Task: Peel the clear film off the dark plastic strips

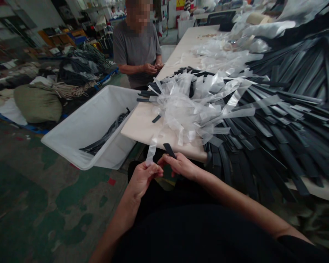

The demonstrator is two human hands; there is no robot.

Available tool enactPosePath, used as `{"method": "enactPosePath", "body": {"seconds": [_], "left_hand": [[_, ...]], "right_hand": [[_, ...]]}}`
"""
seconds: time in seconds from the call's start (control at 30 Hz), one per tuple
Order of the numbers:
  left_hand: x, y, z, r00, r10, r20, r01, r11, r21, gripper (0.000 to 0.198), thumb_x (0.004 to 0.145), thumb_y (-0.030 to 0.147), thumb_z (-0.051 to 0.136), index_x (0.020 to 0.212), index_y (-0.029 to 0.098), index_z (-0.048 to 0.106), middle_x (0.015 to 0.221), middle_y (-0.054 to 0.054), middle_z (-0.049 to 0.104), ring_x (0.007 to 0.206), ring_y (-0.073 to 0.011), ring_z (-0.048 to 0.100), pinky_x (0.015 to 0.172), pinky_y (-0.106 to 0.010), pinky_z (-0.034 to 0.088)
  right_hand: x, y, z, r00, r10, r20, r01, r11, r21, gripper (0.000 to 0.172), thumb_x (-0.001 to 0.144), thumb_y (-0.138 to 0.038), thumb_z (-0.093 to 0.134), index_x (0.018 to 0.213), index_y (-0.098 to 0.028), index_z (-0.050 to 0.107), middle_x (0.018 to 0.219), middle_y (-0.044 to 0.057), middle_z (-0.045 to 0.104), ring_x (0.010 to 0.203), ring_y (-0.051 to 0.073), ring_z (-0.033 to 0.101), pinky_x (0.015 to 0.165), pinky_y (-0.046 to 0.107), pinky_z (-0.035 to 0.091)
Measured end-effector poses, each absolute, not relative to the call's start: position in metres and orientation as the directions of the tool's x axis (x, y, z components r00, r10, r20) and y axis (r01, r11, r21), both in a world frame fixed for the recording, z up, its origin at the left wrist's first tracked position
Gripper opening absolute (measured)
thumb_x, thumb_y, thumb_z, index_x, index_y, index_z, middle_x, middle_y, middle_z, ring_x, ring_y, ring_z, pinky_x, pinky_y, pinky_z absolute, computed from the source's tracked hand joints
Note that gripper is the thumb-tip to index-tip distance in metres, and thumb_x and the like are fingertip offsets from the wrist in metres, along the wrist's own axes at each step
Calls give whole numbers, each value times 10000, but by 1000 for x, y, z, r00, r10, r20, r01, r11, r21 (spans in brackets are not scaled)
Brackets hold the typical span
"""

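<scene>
My left hand is closed in a pinch on the lower end of a clear plastic sleeve that rises toward the table. My right hand is closed on a black strap whose tip sticks up just beside the sleeve. Both hands sit close together over my lap, below the table's front edge. A heap of clear plastic sleeves lies on the table just above them, and a wide pile of black straps spreads to the right.
A white bin holding several black straps stands on the floor at the table's left. Another person in a grey shirt works at the far end of the long table. Bags and fabric heaps cover the floor at left.
</scene>
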State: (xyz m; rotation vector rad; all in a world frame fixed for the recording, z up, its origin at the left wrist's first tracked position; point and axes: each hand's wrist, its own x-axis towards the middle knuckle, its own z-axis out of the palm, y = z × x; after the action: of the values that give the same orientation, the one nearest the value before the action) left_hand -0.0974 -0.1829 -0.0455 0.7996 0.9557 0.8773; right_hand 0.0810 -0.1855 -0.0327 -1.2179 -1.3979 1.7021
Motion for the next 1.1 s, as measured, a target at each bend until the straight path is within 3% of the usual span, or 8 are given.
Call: {"method": "enactPosePath", "body": {"seconds": [0.13,0.27,0.37,0.53,0.6,0.73,0.93,1.1], "left_hand": [[-93,-194,-52,374,859,-349,-29,387,921,268,657,391,839,724,147,749,669,-65,730,609,-182,654,650,-302,508],[-91,-199,-53,394,840,-372,47,386,921,292,688,426,801,788,152,774,744,-91,759,696,-221,687,715,-333,523],[-95,-195,-49,339,876,-345,68,342,937,324,714,441,772,888,168,789,861,-95,776,804,-240,696,795,-342,516],[-100,-185,-47,278,914,-296,169,257,952,236,704,385,778,833,190,801,837,-68,771,816,-243,676,830,-338,493],[-98,-183,-50,280,907,-315,110,296,949,219,673,373,801,778,181,792,785,-60,760,758,-220,665,777,-317,498],[-94,-178,-52,184,917,-353,-187,385,904,279,579,382,865,674,162,723,668,-20,704,607,-141,608,648,-264,488],[-88,-163,-46,98,920,-380,-495,376,783,372,511,338,924,672,164,638,643,24,649,658,-122,644,684,-249,523],[-77,-156,-48,13,891,-454,-576,378,725,274,623,263,868,701,174,620,673,21,666,686,-127,660,718,-266,527]], "right_hand": [[77,-171,-36,-451,858,-247,44,-255,-966,390,813,-504,640,738,-122,660,597,-3,591,518,94,514,480,202,424],[71,-163,-40,-311,940,-144,72,-128,-989,196,752,-322,681,711,-130,685,645,-12,624,605,101,539,575,210,425],[73,-160,-40,-309,946,-97,129,-59,-990,175,764,-296,650,720,-132,697,653,-12,634,619,108,549,601,220,428],[76,-160,-39,-336,940,-56,166,0,-986,180,790,-283,624,719,-131,690,673,-8,641,648,114,561,634,223,440],[76,-160,-37,-305,950,-64,177,-9,-984,199,806,-303,617,710,-135,666,638,-20,604,609,101,531,594,212,428],[84,-166,-27,-262,952,-160,148,-125,-981,347,879,-448,537,771,-141,658,701,3,601,535,87,493,465,193,428],[90,-193,-24,-521,815,-256,111,-232,-966,508,922,-570,473,750,-130,659,729,32,625,503,67,472,452,174,464],[75,-204,-42,-564,754,-336,136,-316,-939,488,946,-540,458,750,-130,638,751,46,656,551,79,528,459,159,468]]}}
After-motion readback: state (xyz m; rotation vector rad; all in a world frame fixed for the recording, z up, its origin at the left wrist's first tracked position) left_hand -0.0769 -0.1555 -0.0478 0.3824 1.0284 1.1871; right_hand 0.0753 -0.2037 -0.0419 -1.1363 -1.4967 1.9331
